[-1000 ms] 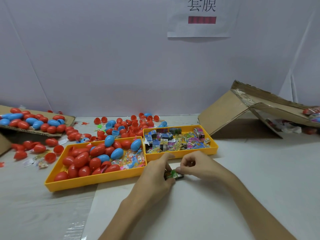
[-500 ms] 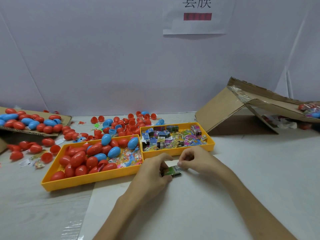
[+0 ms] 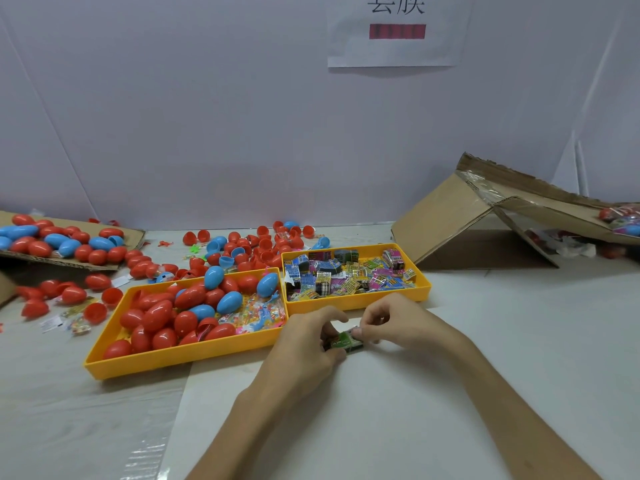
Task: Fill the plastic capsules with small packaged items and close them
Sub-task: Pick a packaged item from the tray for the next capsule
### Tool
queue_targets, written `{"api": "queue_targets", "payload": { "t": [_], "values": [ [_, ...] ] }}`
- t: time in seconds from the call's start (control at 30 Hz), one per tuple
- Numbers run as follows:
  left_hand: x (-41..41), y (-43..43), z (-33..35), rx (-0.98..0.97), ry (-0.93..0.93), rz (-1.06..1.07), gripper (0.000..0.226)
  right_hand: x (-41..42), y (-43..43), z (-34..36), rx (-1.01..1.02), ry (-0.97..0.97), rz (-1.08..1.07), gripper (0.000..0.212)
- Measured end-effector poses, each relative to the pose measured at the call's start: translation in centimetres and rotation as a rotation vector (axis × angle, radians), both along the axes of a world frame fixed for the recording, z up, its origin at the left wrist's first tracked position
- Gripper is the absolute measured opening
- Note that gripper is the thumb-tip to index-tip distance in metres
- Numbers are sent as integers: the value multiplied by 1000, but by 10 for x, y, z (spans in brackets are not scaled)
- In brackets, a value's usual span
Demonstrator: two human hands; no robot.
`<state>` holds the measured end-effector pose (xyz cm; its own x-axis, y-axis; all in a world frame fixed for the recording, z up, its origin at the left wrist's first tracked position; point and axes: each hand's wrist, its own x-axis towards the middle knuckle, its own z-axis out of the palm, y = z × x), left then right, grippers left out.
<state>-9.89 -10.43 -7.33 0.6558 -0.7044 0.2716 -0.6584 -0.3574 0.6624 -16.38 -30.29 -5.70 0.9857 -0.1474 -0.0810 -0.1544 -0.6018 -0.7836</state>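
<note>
A small green packaged item (image 3: 345,340) lies just above the table in front of the yellow trays, and both hands pinch it. My left hand (image 3: 308,344) grips its left end with curled fingers. My right hand (image 3: 394,322) pinches its right end between thumb and fingertips. The larger yellow tray (image 3: 180,356) holds several red and blue egg-shaped capsules (image 3: 194,306) and small colourful packets. The smaller yellow tray (image 3: 360,299) holds several little printed packets (image 3: 346,275).
Loose red and blue capsules and open halves (image 3: 242,247) litter the table behind the trays. A cardboard sheet (image 3: 65,242) at the far left carries more capsules. A collapsed cardboard box (image 3: 491,223) stands at the right. A white wall closes the back.
Both hands stay together on the green packet, turning it slightly. The camera has tilted a little, shifting the scene.
</note>
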Motion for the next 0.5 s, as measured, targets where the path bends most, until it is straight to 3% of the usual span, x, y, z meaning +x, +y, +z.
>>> {"api": "queue_targets", "payload": {
  "t": [0.17,0.33,0.5],
  "values": [
    [0,1,1,-4,26,25,42,-2,-7,3,-15,10,-64,15],
    [-1,1,2,-4,32,29,43,-6,-4,3,-26,4,-40,31],
    [-2,0,3,-2,28,31,42,-1,5,0,-4,17,-22,20]
  ]
}}
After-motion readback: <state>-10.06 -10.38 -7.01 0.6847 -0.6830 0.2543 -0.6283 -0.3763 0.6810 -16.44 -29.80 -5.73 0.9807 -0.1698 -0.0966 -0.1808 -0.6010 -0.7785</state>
